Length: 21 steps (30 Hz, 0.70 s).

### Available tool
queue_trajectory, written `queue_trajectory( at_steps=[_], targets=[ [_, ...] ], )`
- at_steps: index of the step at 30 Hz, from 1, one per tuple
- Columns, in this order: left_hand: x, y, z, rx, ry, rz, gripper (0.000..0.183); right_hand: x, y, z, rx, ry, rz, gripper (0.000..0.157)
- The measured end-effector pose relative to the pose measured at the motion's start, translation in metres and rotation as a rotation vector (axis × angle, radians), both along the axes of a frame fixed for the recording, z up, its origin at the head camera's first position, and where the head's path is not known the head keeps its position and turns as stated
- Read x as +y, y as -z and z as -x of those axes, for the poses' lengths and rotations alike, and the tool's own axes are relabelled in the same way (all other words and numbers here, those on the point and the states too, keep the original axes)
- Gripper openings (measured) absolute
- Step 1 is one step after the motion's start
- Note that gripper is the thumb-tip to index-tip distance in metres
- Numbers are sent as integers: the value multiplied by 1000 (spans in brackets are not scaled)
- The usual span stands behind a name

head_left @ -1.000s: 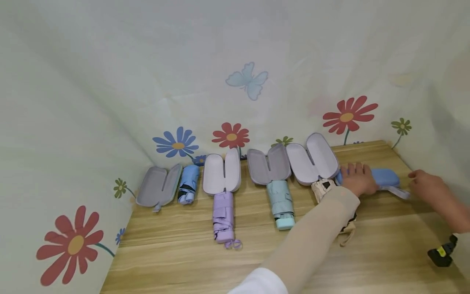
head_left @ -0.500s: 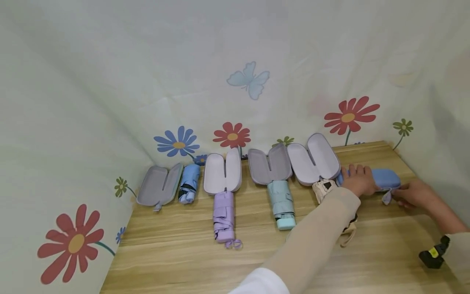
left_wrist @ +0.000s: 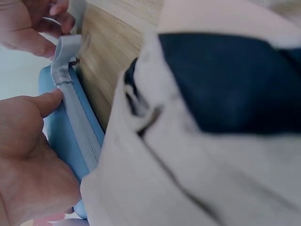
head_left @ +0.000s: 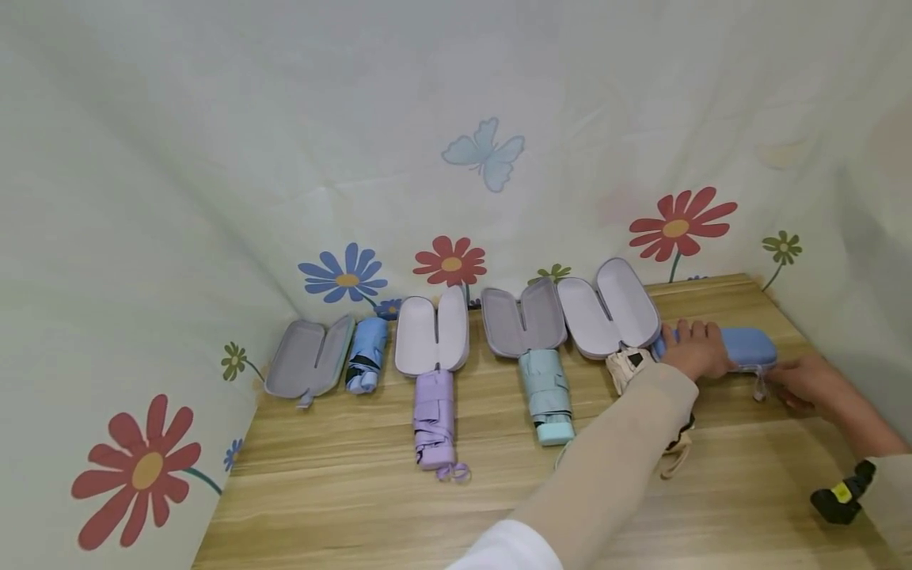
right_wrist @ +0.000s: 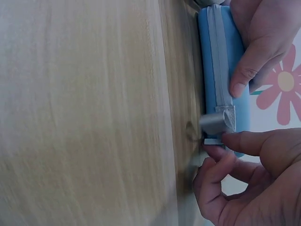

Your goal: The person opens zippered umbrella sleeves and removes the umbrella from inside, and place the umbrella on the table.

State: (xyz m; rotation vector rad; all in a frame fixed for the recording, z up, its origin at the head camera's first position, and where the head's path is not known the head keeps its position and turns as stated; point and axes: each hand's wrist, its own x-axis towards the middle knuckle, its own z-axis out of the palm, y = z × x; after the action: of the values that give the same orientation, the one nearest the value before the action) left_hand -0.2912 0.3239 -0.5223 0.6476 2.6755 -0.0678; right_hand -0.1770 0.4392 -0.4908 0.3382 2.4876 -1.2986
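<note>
A blue zippered hard case [head_left: 751, 345] lies closed at the right of the table. My left hand [head_left: 694, 350] holds it from above, its thumb on the front side beside the grey zipper [right_wrist: 220, 61], as the right wrist view shows. At the case's right end, my right hand [head_left: 812, 381] pinches at the zipper end with thumb and index finger. A short grey fabric loop [right_wrist: 217, 123] stands out there, next to the fingertips. Under my left forearm lies a beige folded umbrella [head_left: 628, 367], partly hidden by the sleeve.
Several open cases stand along the back wall: a grey one [head_left: 302, 364], a white-lined one [head_left: 413, 340], another grey one [head_left: 504, 324] and another white-lined one [head_left: 591, 317]. Folded umbrellas in blue [head_left: 367, 352], purple [head_left: 433, 416] and teal [head_left: 545, 388] lie by them.
My right hand has come in leftward from beside the case to its right end and taken hold there. The fabric loop, stretched out rightward before, now hangs forward. My left hand has stayed put.
</note>
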Motion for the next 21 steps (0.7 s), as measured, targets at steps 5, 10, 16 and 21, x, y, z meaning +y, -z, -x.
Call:
queue_trajectory(
  at_steps=[5,10,16,21],
  targets=[
    [0,1,1,-10,10,5,73,1,4,-1,3,48,34,30],
    [1,0,1,-10,-6,13,73,-2,6,-2,46,51,-39,27],
    [0,-1,2,-3,-16,9,73,-1,10,-2,145,-48,-242,31],
    [0,-1,1,-10,-15,9,72,3,14,-2,329,-134,-476,25]
  ],
)
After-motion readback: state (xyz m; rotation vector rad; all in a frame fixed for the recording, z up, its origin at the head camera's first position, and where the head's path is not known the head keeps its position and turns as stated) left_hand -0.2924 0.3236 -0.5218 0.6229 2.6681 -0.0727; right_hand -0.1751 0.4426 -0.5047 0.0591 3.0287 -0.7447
